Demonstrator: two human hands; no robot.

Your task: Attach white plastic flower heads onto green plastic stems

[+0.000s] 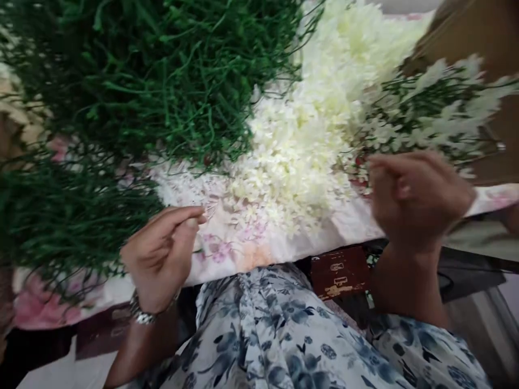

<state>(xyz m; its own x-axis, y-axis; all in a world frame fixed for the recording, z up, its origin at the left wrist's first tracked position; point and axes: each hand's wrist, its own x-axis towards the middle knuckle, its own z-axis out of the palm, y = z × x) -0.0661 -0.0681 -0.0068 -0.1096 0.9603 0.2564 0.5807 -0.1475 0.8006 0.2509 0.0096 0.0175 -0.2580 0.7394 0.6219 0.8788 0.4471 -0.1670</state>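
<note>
My left hand (164,251) is closed in a pinch, thumb against forefinger, above the floral cloth's edge. Whatever sits at its fingertips is too small and pale to name. My right hand (419,197), a little blurred, is curled into a fist at the right; its contents are hidden. Just behind that fist lie white artificial flowers on green stems (433,113). Between the hands and beyond them spreads a heap of loose cream-white artificial blossoms (300,146). A large pile of green artificial stems (162,81) rises behind my left hand.
A smaller bundle of green stems (73,216) lies at the left. Floral cloth (263,254) covers the table up to its front edge. A brown cardboard box (470,32) stands at the back right. Below the table edge is a dark red printed box (340,273).
</note>
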